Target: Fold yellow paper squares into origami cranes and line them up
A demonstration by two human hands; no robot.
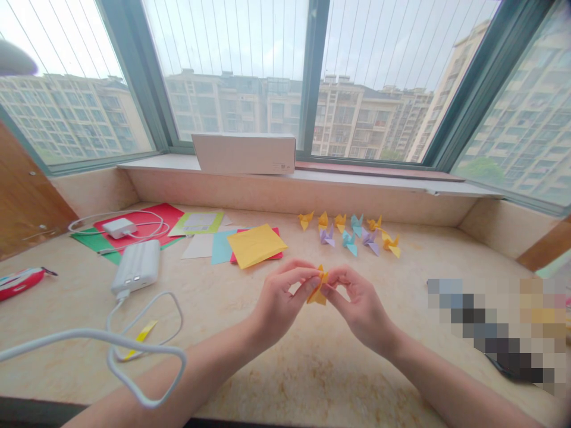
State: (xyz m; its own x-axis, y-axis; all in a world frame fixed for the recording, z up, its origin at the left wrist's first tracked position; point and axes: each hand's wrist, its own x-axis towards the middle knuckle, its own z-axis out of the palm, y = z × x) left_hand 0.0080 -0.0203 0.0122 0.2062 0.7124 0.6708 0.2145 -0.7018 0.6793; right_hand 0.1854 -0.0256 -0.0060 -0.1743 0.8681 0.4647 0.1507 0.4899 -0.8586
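When looking along the desk (289,380) from left to right, see first a red thing (20,283) with a dark strap, far left of the flat yellow square (256,245). Next, left of the yellow square and lower down, see a thick white cord (89,334) in big curls. Also left of the yellow square, see a green sheet (91,239) partly under a red sheet (172,217), with a small white plug (119,227) on top. Left of the yellow square too, find a white power bank (139,264). Just left of the yellow square, see a lime sheet (196,223), a white sheet (196,248) and a light blue sheet (222,248). Behind the yellow square, see a long white box (244,154). Under the yellow square, spot some red paper (276,255).

Right of the yellow square and in front, see the left hand (285,291) pinched tight on a little yellow fold (317,291). Farther right of the yellow square, see the right hand (359,294) pinched on the same fold. Right of the yellow square and farther back, count nine paper cranes (370,241), yellow, blue and purple. Far right of the yellow square, see a dark thing (502,365), too blocky to tell.
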